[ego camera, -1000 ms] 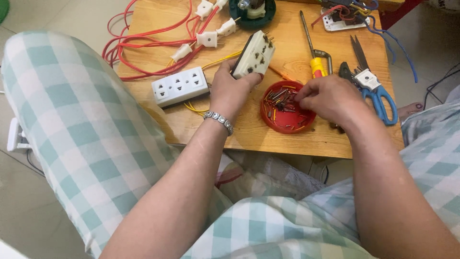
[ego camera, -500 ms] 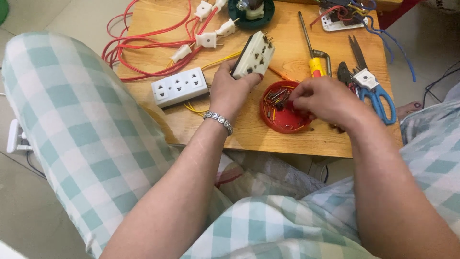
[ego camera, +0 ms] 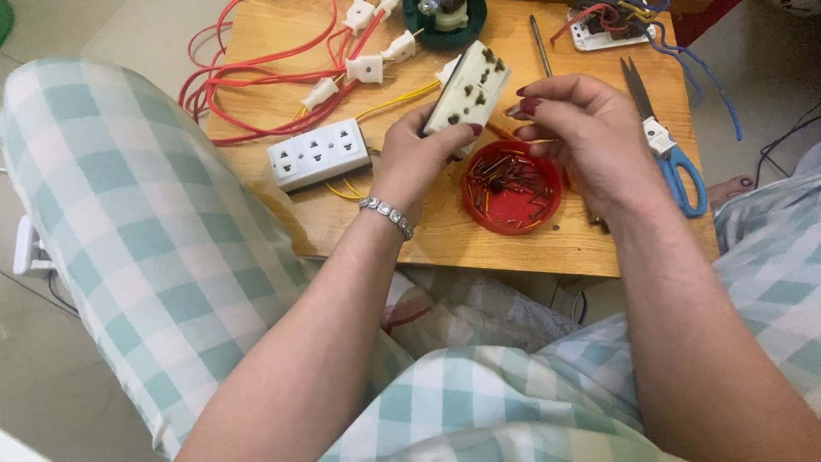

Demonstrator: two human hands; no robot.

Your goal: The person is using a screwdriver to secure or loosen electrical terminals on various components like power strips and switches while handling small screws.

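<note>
While the left hand [ego camera: 419, 154] kept its closed grip on the lower end of the cream socket block [ego camera: 469, 92], thumb across its face, the right hand [ego camera: 581, 137] had come up out of the red dish [ego camera: 513, 190] where its fingertips had been picking half a second earlier. It now hung just beside the block with thumb and forefinger pinched shut on something thin; a sliver of metal seemed to show there, probably a small screw or pin, though it was too small to be sure. That lift suggested the picking was finished and the piece was being brought to the block for fitting. The block was held above the wooden table [ego camera: 445, 239], between the dish and the dark green round base [ego camera: 445, 17], its long axis tilted up and away to the right, holed face turned toward the right hand. Further out lay a white three-way socket strip [ego camera: 318, 154] near the red cables [ego camera: 256, 94], and blue-handled scissors [ego camera: 671, 150] right of the hands.
</note>
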